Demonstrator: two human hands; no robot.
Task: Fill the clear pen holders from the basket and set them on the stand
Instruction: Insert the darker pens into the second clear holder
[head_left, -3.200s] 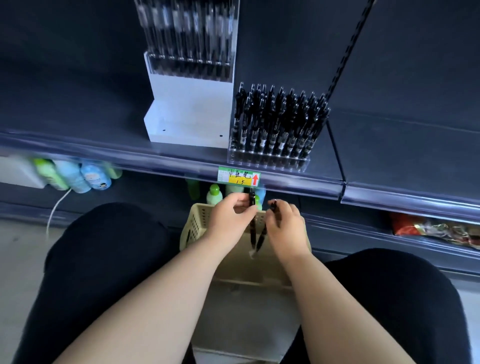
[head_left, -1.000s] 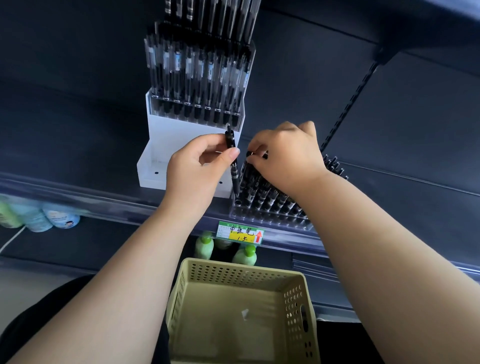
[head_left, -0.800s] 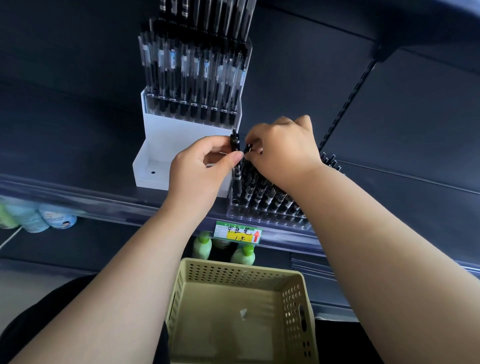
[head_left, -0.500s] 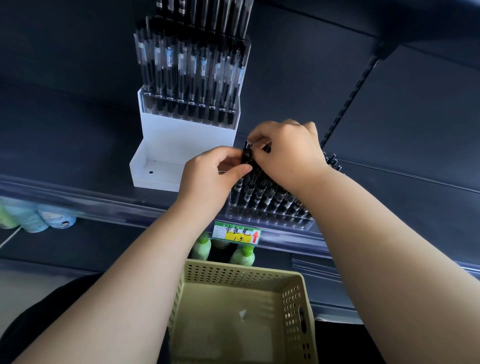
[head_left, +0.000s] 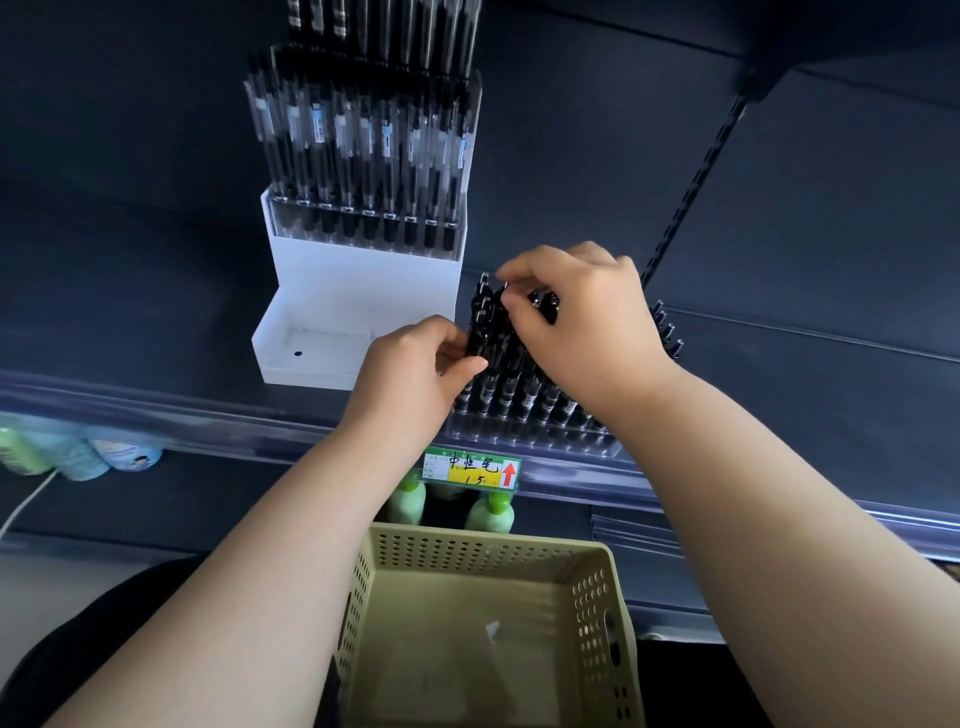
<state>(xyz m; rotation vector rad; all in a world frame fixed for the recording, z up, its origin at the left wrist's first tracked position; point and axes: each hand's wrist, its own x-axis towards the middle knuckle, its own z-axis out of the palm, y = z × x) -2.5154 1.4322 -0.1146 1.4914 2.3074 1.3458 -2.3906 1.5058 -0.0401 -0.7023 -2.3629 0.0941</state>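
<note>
Holder (head_left: 519, 441) stands on the shelf (head_left: 779, 415) just beside the stand (head_left: 363, 291), crammed with pens (head_left: 524, 389). Left hand (head_left: 410, 374) and right hand (head_left: 587, 317) each pinch pens between fingers (head_left: 524, 273). Probably light, slick, rigid; grip low, both sides.

Pale yellow-green basket (head_left: 483, 551), walls w/ rows of round holes. Plain white stand (head_left: 363, 291), one black dot on lower step. Up top, clear-barrel pens (head_left: 363, 156) w/ black grips, blue & white labels. Front: black pens (head_left: 519, 384), white print on barrels, in see-thru clear holder (head_left: 530, 441). The price tag (head_left: 470, 467): green border, yellow field, black handwriting, red arrow on white. Pale green bottles (head_left: 491, 512), brighter green caps. Dark blue-grey shelf (head_left: 779, 364).
</note>
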